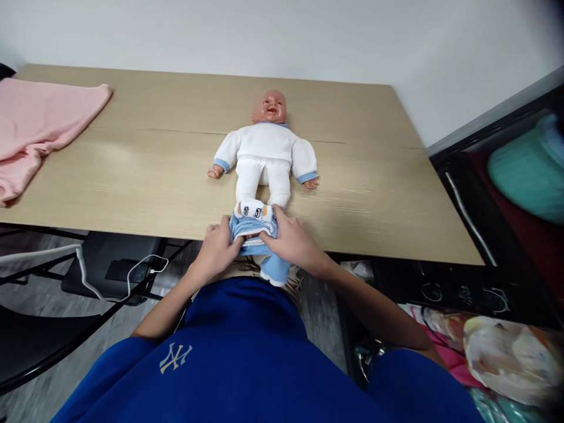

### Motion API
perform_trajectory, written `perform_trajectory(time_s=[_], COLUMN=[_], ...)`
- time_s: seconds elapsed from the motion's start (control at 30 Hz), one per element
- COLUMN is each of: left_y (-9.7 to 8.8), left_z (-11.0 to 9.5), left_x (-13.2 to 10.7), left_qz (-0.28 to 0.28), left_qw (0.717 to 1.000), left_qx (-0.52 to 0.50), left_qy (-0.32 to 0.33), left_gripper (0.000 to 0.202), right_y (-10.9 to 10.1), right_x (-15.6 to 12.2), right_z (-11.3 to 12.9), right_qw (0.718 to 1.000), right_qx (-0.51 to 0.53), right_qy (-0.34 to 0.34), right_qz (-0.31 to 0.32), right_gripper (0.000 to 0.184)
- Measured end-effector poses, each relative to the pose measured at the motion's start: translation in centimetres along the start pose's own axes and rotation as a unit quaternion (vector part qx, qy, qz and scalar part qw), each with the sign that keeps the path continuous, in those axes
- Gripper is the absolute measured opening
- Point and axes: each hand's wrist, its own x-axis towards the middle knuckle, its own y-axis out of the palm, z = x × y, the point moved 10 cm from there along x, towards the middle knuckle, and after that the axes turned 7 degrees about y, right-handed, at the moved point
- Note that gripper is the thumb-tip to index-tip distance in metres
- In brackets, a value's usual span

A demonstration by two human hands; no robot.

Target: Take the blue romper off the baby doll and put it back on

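Observation:
A baby doll [267,141] lies on its back, head away from me, in a white top with blue cuffs; its white cloth legs point toward me. At the table's front edge, small blue doll pants [253,226] with a white animal face are stretched between my hands. My left hand [218,247] grips the left side of their waistband, thumb at the opening. On the other side my right hand [293,238] pinches the waistband the same way. One blue pant leg with a white cuff hangs below it. The doll's feet are hidden behind the pants.
The wooden table [374,176] stands against a white wall. A pink cloth [48,117] lies at its left end. Black chairs [110,264] and a white cable are at lower left. To the right are a black shelf, a teal object [529,167] and plastic bags [506,352].

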Motion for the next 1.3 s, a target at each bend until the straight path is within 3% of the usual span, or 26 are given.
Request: perform_trajectory(time_s=[0.17, 0.3, 0.4, 0.53, 0.67, 0.87, 1.03, 1.1, 1.23, 1.3], left_y=[1.0, 1.3, 1.2, 1.2, 1.0, -0.6, -3.1, -3.7, -3.8, -3.5], left_z=[0.5, 1.2, 1.6, 2.1, 2.5, 3.2, 2.0, 1.8, 2.1, 2.2], left_x=[1.1, 1.5, 1.6, 1.5, 2.0, 4.5, 8.1, 9.2, 9.6, 9.2], left_qz=[0.019, -0.003, -0.045, -0.084, -0.099, -0.056, 0.035, 0.071, 0.118, 0.136], left_qw=[0.996, 0.996, 0.998, 0.986, 0.967, 0.977, 0.961, 0.957, 0.950, 0.939], left_qx=[0.080, 0.084, 0.027, -0.132, -0.220, -0.152, -0.165, -0.188, -0.238, -0.279], left_qy=[0.020, 0.027, 0.039, 0.064, 0.087, 0.141, 0.220, 0.211, 0.163, 0.152], left_gripper=[0.014, 0.018, 0.024, 0.043, 0.055, 0.040, 0.034, 0.039, 0.053, 0.057], right_y=[0.8, 1.2, 1.7, 1.9, 1.5, -0.6, -1.6, -1.8, -2.6, -3.4], right_x=[0.5, 0.7, 1.0, 1.4, 1.9, 3.9, 6.6, 7.3, 6.8, 6.6], right_z=[0.2, 0.0, -0.6, -1.3, -1.5, -1.1, -0.4, -0.2, -0.9, -2.3], right_qw=[0.999, 0.997, 0.997, 0.997, 0.991, 0.981, 0.975, 0.972, 0.961, 0.962], right_qx=[-0.040, -0.033, -0.006, 0.047, 0.101, 0.106, 0.085, 0.089, 0.105, 0.134], right_qy=[-0.025, -0.066, -0.074, -0.066, -0.089, -0.154, -0.203, -0.217, -0.236, -0.213], right_qz=[-0.014, -0.026, -0.004, 0.016, 0.005, -0.044, -0.014, 0.023, 0.104, 0.109], right_gripper=[0.038, 0.044, 0.054, 0.070, 0.065, 0.037, 0.024, 0.030, 0.060, 0.059])
